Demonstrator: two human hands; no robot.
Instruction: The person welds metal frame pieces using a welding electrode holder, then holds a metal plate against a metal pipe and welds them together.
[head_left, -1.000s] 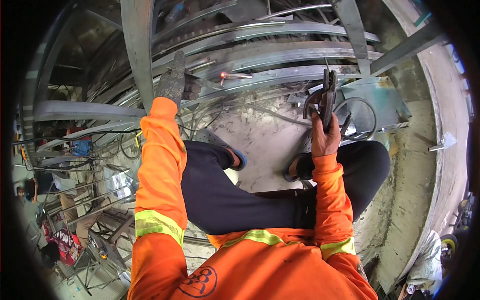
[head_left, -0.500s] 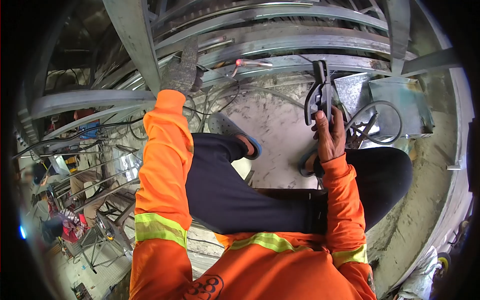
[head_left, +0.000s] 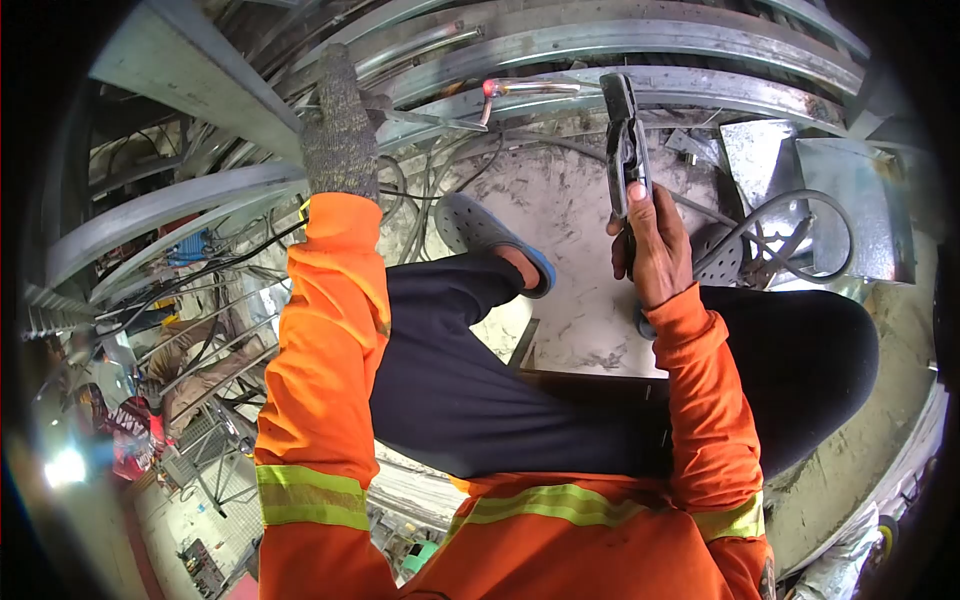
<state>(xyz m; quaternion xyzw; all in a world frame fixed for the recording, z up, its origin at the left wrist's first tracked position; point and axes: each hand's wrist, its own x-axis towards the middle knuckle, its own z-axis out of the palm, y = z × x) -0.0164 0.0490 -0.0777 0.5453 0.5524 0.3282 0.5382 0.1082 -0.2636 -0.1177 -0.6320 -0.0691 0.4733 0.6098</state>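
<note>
Long steel bars (head_left: 700,88) cross beyond the person's feet. A wide steel beam (head_left: 205,75) reaches to the gloved left hand (head_left: 340,130), whose fingers are hidden, so its grip cannot be told. The bare right hand (head_left: 660,240) is wrapped around the black clamp (head_left: 620,135), thumb on top; the clamp extends beyond the fingers and, compared with a second ago, sits nearer the red-tipped rod (head_left: 540,88).

Black clamp (head_left: 623,125) partly hidden in right hand (head_left: 657,240), right shoe (head_left: 715,262) partly covered, shirt (head_left: 580,560) cropped
</note>
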